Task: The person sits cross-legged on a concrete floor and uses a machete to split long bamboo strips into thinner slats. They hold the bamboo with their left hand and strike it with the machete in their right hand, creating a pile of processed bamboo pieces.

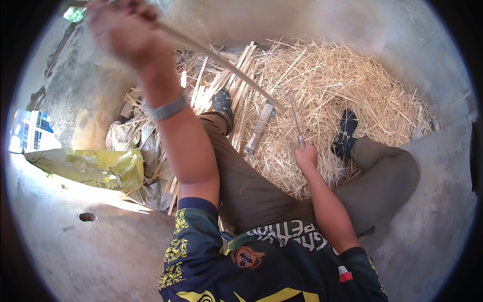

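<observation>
My left hand [123, 32] is raised at the upper left, smeared by motion, its fingers wrapped round a long pale stick [216, 58]. The stick slants down to the right, and its far end is close to the tip of a knife. In front of my right knee, my right hand [306, 157] is closed on the handle of that knife [297, 123], its thin blade pointing away from me. I cannot tell whether blade and stick touch. Below them lies a heap of straw-coloured shavings [322, 80].
A narrow block [259, 128] with a bluish end lies on the shavings between my legs. Several split strips [244, 75] lie by my left foot [222, 103]. A yellow sack [95, 168] is at the left. Grey walls [302, 22] enclose the heap; my right foot [346, 133] rests on it.
</observation>
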{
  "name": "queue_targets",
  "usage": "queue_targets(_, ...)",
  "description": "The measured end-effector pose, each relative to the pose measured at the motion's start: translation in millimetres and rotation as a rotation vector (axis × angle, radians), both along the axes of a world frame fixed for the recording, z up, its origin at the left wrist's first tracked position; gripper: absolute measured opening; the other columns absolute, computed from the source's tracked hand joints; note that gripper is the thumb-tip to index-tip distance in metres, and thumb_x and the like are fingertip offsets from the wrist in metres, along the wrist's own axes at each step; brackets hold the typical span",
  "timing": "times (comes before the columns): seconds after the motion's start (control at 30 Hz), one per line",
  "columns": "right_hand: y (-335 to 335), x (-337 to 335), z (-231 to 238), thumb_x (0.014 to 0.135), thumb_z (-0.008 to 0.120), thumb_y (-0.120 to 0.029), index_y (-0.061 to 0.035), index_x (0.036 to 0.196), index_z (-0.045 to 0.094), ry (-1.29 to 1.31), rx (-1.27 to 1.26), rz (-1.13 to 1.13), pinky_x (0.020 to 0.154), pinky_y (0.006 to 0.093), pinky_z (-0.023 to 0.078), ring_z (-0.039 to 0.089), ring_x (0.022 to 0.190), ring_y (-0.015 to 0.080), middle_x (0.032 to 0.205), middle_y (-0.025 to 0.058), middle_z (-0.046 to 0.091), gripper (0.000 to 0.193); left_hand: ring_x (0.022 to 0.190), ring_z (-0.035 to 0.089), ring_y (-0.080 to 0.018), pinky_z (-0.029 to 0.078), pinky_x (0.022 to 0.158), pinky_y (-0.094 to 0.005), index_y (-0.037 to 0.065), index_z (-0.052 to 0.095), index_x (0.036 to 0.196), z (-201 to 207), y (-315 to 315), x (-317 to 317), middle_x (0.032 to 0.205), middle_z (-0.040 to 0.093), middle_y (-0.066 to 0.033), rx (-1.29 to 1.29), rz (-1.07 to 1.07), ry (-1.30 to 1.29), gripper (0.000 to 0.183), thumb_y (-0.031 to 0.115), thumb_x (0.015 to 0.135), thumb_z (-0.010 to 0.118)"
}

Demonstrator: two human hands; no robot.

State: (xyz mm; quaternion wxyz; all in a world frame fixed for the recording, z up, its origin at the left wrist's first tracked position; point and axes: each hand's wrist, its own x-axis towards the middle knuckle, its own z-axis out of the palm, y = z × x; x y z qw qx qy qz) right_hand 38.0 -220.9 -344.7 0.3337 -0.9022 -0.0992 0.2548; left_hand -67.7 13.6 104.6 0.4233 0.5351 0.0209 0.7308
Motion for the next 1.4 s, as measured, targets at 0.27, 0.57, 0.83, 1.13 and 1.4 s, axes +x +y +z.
queue_targets(0.27, 7, -19, 65, 0.085, 0.067, -0.024, -0.0015, 0.098, 0.065, -0.129, 0.374, -0.009, 0.068, 0.0448, 0.051, 0.067, 0.069, 0.0355, 0.075, 0.0195, 0.067, 0.026, 0.053, 0.035, -0.0116, 0.032, 0.046, -0.0286, -0.003, 0.051, 0.102, 16, -14, -52, 0.069, 0.037, -0.0051, 0.037, 0.171, -0.054, 0.045, 0.036, 0.112, 0.03)
queue_targets(0.57, 12, -36, 77, 0.087, 0.063, -0.027, -0.0069, 0.103, 0.066, -0.153, 0.233, 0.331, 0.075, 0.0517, 0.054, 0.068, 0.082, 0.0426, 0.084, 0.0231, 0.069, 0.026, 0.047, 0.034, -0.0081, 0.025, 0.04, -0.0248, -0.004, 0.055, 0.097, 28, -52, -69, 0.064, 0.041, -0.0015, 0.009, 0.412, -0.112, 0.044, 0.034, 0.111, 0.038)
queue_targets(0.83, -7, -19, 12, 0.086, 0.066, -0.032, -0.0029, 0.103, 0.072, 0.096, -0.132, 0.0, 0.08, 0.0488, 0.054, 0.07, 0.093, 0.0404, 0.1, 0.0253, 0.071, 0.034, 0.05, 0.024, -0.0113, 0.02, 0.045, -0.0256, -0.002, 0.05, 0.098, 30, -60, -150, 0.067, 0.033, -0.0039, 0.147, 0.468, -0.301, 0.037, 0.033, 0.108, 0.042)
queue_targets(1.13, 9, -20, 28, 0.082, 0.066, -0.028, 0.0014, 0.087, 0.069, 0.039, 0.178, -0.044, 0.073, 0.0462, 0.052, 0.069, 0.078, 0.036, 0.083, 0.0204, 0.071, 0.03, 0.044, 0.029, -0.0102, 0.023, 0.039, -0.0263, -0.005, 0.053, 0.092, 29, -31, -113, 0.062, 0.038, -0.003, 0.025, 0.239, -0.336, 0.034, 0.025, 0.101, 0.039)
queue_targets(1.4, 11, -18, 7, 0.081, 0.067, -0.023, 0.0022, 0.081, 0.066, 0.105, 0.227, -0.2, 0.061, 0.0422, 0.051, 0.065, 0.062, 0.0275, 0.07, 0.0146, 0.066, 0.025, 0.051, 0.039, -0.0108, 0.03, 0.045, -0.0254, -0.004, 0.055, 0.101, 14, -34, -48, 0.069, 0.047, -0.0059, -0.042, 0.3, -0.031, 0.046, 0.03, 0.11, 0.026)
